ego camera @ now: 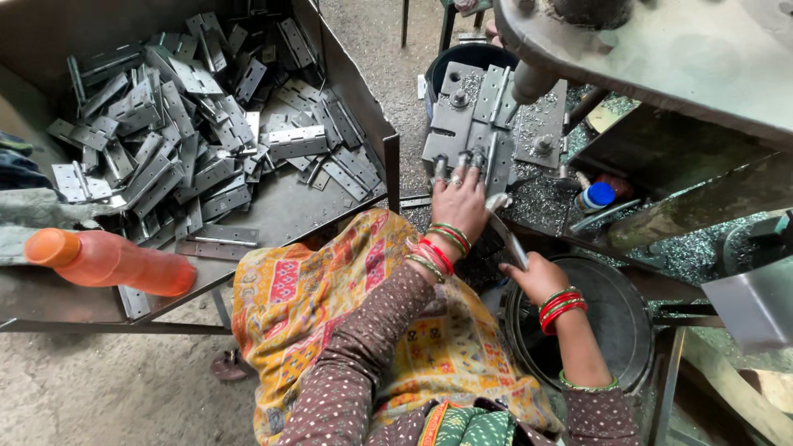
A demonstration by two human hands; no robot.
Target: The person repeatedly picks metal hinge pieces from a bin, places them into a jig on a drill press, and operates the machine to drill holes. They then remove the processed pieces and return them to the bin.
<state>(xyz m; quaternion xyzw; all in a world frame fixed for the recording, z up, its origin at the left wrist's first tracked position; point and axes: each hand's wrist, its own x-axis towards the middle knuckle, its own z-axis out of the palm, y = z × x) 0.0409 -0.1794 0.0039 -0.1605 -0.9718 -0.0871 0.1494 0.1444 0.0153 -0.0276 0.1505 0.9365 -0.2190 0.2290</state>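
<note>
My left hand [459, 201] rests on the near edge of a grey metal jig plate [471, 124] under a drill spindle [533, 81], fingers pressing on a hinge [493, 124] held there. My right hand [535, 277] grips a metal lever handle [504, 231] that slants up toward the jig. Both wrists carry red and green bangles.
A large metal tray [281, 211] at the left holds a heap of several steel hinges [178, 124]. An orange plastic bottle [107, 260] lies on its near edge. A dark round basin [615, 318] sits below my right hand. Metal shavings [545, 198] and a blue-capped bottle [595, 196] lie by the machine.
</note>
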